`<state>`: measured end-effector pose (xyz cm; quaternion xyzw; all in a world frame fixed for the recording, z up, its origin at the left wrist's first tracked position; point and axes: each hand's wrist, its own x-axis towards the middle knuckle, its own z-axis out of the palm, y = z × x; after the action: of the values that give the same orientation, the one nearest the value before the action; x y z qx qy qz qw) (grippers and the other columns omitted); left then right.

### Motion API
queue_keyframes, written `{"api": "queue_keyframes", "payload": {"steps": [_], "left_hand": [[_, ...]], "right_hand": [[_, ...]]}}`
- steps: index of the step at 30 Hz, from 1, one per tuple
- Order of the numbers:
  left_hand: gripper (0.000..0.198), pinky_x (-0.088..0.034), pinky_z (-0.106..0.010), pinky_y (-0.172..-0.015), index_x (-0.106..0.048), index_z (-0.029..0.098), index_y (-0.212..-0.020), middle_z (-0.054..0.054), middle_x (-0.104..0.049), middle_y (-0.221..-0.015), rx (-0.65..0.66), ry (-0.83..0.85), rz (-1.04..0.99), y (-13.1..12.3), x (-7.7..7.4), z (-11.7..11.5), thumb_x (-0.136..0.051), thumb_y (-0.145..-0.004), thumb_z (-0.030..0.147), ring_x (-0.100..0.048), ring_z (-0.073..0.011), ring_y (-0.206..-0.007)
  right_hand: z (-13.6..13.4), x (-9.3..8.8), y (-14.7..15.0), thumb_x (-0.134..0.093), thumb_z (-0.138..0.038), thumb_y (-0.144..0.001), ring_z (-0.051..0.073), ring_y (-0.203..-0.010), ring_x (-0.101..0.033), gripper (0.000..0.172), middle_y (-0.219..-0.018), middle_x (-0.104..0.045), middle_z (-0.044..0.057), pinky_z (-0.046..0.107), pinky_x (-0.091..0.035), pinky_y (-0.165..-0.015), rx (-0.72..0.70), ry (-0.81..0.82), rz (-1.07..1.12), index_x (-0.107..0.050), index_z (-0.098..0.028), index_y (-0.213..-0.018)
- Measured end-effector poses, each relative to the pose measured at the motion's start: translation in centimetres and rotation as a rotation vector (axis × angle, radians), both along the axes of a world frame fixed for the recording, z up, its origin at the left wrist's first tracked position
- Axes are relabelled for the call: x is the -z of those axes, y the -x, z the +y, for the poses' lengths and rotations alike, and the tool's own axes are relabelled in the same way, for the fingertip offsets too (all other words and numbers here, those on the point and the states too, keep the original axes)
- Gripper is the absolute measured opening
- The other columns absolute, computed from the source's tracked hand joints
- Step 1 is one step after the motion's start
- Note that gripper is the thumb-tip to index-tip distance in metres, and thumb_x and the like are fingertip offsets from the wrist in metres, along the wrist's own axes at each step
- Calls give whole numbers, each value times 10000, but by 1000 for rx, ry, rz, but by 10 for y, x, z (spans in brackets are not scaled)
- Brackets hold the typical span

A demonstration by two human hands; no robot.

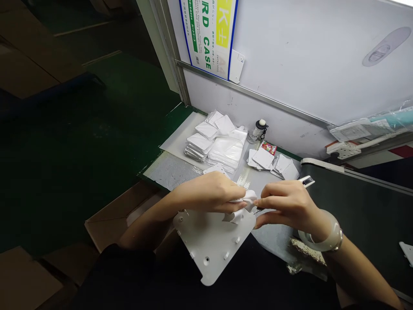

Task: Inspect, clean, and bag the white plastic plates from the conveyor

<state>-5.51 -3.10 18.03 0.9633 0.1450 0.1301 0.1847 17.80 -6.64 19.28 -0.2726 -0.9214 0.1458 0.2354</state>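
Note:
My left hand (214, 193) is closed on a white plastic panel (209, 241), which hangs tilted below it with small clips and screw holes on its face. A crumpled white cloth or tissue (249, 197) is also between my left fingers, at the panel's upper right corner. My right hand (285, 204) grips a slim white-handled cutter (307, 181), whose back end sticks out above the knuckles. Its dark tip is close to the panel's corner; I cannot tell whether it touches. My right fingertips are beside the cloth.
Beyond my hands, stacked white plates (198, 146) and clear bags (227, 150) lie on the bench. More white plates (263, 159) and a small jar (257, 131) stand against the wall. A dark conveyor belt (361, 206) is at right, cardboard boxes (119, 211) at lower left.

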Motion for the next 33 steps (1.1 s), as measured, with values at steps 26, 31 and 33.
{"api": "queue_keyframes", "payload": {"steps": [26,31,33], "left_hand": [[367,-181,-256,-484,-295,193,-636,66,-292,-527,-234,162,-30,3,11,-5,-400,-944,362,-245,-80,-463],[367,-180,-272,-493,-283,193,-629,66,-317,-511,-306,174,-15,2,14,-9,-401,-942,342,-246,-77,-454],[360,-176,-276,-493,-285,194,-630,65,-318,-511,-320,178,-10,2,15,-10,-405,-939,332,-246,-78,-454]], "right_hand": [[-5,9,-2,-665,-393,-822,77,-532,-471,225,-660,-594,0,233,-333,-517,149,-223,-17,-644,-170,-810],[-6,10,-2,-655,-378,-834,80,-538,-486,213,-660,-604,5,230,-343,-520,176,-242,-14,-649,-169,-794],[-6,11,-2,-655,-382,-832,81,-544,-492,215,-661,-607,6,228,-348,-524,182,-246,-11,-652,-171,-794]]}}
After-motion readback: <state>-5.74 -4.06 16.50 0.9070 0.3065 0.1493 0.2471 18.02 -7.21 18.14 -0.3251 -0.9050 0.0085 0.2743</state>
